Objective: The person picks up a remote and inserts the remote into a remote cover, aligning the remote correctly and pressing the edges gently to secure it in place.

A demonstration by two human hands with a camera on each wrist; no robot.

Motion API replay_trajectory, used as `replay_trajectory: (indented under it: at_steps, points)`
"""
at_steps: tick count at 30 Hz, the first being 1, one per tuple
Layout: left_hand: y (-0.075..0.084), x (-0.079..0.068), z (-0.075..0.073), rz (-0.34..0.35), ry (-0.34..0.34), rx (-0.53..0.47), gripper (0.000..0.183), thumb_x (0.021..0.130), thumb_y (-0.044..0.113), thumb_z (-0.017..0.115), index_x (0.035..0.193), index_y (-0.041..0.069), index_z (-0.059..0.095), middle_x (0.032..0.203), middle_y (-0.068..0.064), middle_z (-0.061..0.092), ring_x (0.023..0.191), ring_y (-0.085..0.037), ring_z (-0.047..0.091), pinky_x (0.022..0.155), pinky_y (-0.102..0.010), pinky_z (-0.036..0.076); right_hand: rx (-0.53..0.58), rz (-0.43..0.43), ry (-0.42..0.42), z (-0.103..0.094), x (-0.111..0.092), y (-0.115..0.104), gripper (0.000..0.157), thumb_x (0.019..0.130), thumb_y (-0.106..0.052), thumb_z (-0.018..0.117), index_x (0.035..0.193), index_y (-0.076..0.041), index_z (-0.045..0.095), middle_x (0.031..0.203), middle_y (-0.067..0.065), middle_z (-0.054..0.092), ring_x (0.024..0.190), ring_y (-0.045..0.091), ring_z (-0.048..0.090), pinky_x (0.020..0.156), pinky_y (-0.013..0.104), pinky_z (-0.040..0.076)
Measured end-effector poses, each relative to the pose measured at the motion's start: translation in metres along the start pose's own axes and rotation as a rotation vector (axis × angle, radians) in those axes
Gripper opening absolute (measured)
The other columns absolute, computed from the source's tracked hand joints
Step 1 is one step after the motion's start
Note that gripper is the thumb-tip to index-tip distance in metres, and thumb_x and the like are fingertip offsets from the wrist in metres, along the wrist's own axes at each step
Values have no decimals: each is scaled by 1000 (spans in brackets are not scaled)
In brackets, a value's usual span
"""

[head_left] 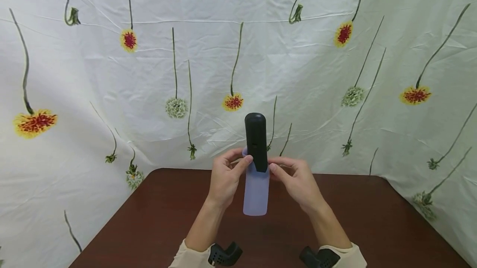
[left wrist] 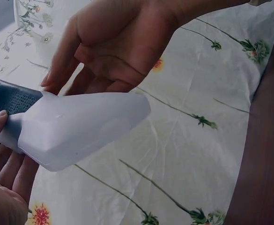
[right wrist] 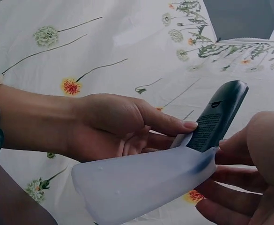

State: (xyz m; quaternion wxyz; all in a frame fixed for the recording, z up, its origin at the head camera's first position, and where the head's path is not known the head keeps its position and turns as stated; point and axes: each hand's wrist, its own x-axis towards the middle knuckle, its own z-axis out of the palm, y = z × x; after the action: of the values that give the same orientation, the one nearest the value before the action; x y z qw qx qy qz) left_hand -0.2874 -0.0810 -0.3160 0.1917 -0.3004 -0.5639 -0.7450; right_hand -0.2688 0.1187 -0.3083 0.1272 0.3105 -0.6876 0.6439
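A black remote control [head_left: 256, 139] stands upright with its lower end inside a translucent lilac sleeve [head_left: 256, 197], held up above the table. Its upper part sticks out of the sleeve's mouth, and small printed text shows on its back in the right wrist view. My left hand [head_left: 225, 177] pinches the sleeve at its mouth, the thumb lying against the remote. From the other side my right hand [head_left: 298, 181] pinches the sleeve's rim between thumb and fingers. The sleeve's closed end hangs free below both hands.
A dark reddish-brown table [head_left: 179, 218] lies beneath the hands. Behind it hangs a white cloth [head_left: 208, 69] printed with flowers, reaching around both sides. Each wrist wears a black camera band [head_left: 225, 254].
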Motion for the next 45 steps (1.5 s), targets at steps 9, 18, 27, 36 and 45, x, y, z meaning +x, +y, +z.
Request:
replay_trajectory:
  at_steps: [9, 18, 27, 36, 45]
  points:
    - [-4, -1, 3, -16, -66, -84, 26, 98, -5, 65, 120, -19, 62, 107, -7, 74, 95, -24, 74, 80, -34, 58, 125, 98, -65, -10, -1, 3, 23, 96, 0, 71, 114, 13, 73, 119, 17, 69, 115, 33, 63, 93, 41, 55]
    - [-7, 0, 6, -7, -83, 2, 21, 101, -4, 63, 119, -15, 62, 114, -14, 68, 91, -24, 74, 79, -34, 58, -76, 132, 75, -1, 1, -4, 10, 100, -1, 65, 103, 6, 72, 97, 9, 59, 88, 28, 55, 73, 32, 48]
    - [-19, -2, 7, 115, -75, 288, 16, 100, 1, 67, 114, -5, 66, 106, -16, 68, 86, -27, 75, 73, -33, 60, -128, 260, 244, 11, 4, -2, 10, 104, -4, 60, 102, 3, 66, 94, 9, 58, 86, 26, 53, 73, 34, 48]
    - [-19, -4, 8, 163, -64, 371, 18, 98, 3, 71, 114, -5, 68, 105, -14, 71, 87, -25, 76, 74, -34, 61, 11, 240, 345, 17, 4, 1, 11, 103, -2, 61, 106, 7, 67, 90, 13, 59, 81, 25, 54, 68, 28, 47]
    - [-14, -1, 2, 154, -37, 344, 18, 97, 4, 73, 113, -4, 71, 103, -14, 72, 84, -26, 76, 74, -32, 61, -55, 178, 310, 17, 3, 2, 15, 95, -1, 74, 109, 3, 71, 100, 12, 66, 91, 25, 63, 77, 33, 55]
